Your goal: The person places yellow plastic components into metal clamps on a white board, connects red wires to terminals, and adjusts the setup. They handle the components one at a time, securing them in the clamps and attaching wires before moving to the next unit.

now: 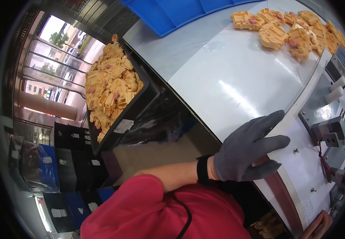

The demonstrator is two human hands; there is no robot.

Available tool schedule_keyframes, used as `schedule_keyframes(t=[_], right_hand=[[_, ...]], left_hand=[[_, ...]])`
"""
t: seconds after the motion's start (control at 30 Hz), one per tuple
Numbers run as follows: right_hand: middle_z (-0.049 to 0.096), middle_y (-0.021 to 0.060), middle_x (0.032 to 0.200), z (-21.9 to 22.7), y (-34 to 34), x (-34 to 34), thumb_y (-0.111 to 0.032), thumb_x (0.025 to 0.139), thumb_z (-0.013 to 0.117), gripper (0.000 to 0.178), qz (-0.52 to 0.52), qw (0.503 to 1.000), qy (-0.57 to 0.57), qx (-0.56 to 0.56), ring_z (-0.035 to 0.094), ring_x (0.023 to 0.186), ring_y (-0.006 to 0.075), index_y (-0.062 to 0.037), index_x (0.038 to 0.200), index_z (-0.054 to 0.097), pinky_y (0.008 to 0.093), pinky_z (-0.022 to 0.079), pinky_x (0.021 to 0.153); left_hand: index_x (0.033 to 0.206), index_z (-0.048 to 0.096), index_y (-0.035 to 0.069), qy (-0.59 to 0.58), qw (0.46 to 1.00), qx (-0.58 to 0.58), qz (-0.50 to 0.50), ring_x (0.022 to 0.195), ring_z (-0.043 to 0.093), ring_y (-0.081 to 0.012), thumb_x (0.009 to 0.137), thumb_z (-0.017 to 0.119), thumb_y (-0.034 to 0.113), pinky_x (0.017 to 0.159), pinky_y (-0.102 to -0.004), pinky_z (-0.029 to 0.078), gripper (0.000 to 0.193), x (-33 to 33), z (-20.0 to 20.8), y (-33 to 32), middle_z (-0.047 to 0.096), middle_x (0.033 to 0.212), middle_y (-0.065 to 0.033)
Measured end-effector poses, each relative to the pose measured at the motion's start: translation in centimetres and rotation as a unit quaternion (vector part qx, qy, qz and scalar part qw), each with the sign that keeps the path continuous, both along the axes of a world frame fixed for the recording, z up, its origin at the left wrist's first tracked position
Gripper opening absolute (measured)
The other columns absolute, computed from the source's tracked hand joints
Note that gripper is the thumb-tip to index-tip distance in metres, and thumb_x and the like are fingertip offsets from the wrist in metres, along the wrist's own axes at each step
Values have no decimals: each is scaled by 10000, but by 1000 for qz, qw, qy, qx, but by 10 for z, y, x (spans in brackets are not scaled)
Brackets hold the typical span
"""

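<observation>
My left hand (248,147), in a grey glove with a black band at the wrist, is open with its fingers spread. It hovers at the near edge of a white-topped fixture panel (300,171), between that panel and the white table (228,91). Nothing shows in its grasp. My right hand (318,226) is bare and only partly in view at the lower right. Its fingers lie along the panel's near corner; the rest is cut off. On the panel are metal plates, white posts (334,95), a dark block (330,133) with red and black wires, and small toggle switches (296,150).
Tan moulded plastic parts (274,36) with reddish pieces and thin wires lie heaped at the table's far right. More fill a black crate (134,107) at left. A blue bin (172,16) stands at the back. Dark and blue crates (65,171) are stacked by the window.
</observation>
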State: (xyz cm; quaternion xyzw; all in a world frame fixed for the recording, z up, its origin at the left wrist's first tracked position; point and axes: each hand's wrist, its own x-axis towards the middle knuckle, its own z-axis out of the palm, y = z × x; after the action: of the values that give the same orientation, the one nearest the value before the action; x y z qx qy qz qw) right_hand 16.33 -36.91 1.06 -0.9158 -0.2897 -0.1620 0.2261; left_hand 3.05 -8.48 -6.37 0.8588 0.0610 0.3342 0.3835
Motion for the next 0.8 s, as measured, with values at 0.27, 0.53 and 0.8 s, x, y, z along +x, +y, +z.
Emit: schedule_keyframes(t=[0.27,0.53,0.8], right_hand=[[605,168,792,2,1,-1,-81,900,691,146,15,1000,-21,-12,567,726,314,57,882,648,400,486,701],[612,176,805,3,2,-3,-88,903,689,153,15,1000,-22,-10,579,742,315,58,889,645,400,488,701],[620,172,823,4,5,-4,-90,906,686,156,20,1000,-14,-1,585,744,302,60,898,644,393,496,700]], left_hand=[[1264,593,110,12,1000,5,9,1211,506,-467,771,724,271,1003,-470,422,535,-1,4,-2,406,1434,-306],[1273,588,122,3,1000,1,9,1208,509,-463,767,729,263,1002,-464,428,543,0,2,-2,405,1435,-304],[1271,588,128,15,1000,-1,10,1214,508,-453,772,730,270,1013,-467,427,538,-1,4,-2,409,1435,-292]])
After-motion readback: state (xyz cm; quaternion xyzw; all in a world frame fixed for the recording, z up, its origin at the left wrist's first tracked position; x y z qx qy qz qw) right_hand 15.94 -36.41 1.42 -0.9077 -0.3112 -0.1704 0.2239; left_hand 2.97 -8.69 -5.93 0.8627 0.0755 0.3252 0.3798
